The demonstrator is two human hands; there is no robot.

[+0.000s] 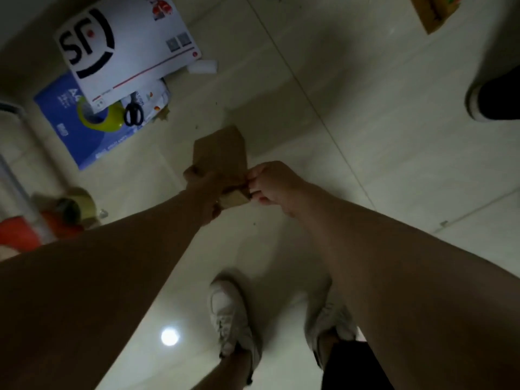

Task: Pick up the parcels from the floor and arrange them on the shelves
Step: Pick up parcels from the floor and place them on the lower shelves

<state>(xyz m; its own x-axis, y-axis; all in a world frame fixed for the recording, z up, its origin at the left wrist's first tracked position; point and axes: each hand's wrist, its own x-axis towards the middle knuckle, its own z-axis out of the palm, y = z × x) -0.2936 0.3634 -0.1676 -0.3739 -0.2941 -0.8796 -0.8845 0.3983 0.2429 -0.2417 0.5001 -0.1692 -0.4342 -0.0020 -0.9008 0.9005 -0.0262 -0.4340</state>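
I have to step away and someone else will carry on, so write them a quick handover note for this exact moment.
Left hand and right hand both grip a small brown cardboard parcel over the floor. Still on the floor to the left: a white SF envelope overlapping a blue mailer, with a tape roll and scissors on that pile. No shelf is in view. Left: shelve the held parcel, then fetch the others.

Brown parcel [221, 153]; white envelope [126, 46], black logo; blue bag [70, 130].
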